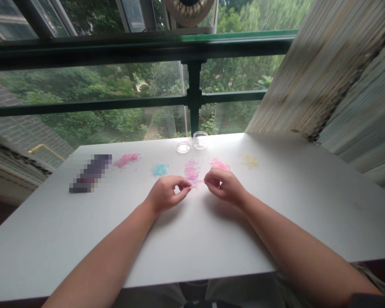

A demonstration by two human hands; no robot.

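My left hand (167, 193) and my right hand (225, 186) are close together over the middle of the white table, each with thumb and fingers pinched. Between their fingertips stretches a thin pink strand that looks like a small rubber band (199, 181). Just behind it lies a pile of purple-pink bands (191, 169). A bright pink pile (218, 163) is partly hidden by my right hand. Blue bands (160, 170) lie beyond my left hand, with a darker pink heap (127, 160) farther left. Yellow bands (250, 161) are spread to the right.
A clear round lid (183, 148) and a clear round container (200, 140) stand at the table's back edge. On the left lies a dark, pixelated object (91, 173). Behind the white table (192, 239) are a green window railing (194, 85) and a striped curtain (288, 77).
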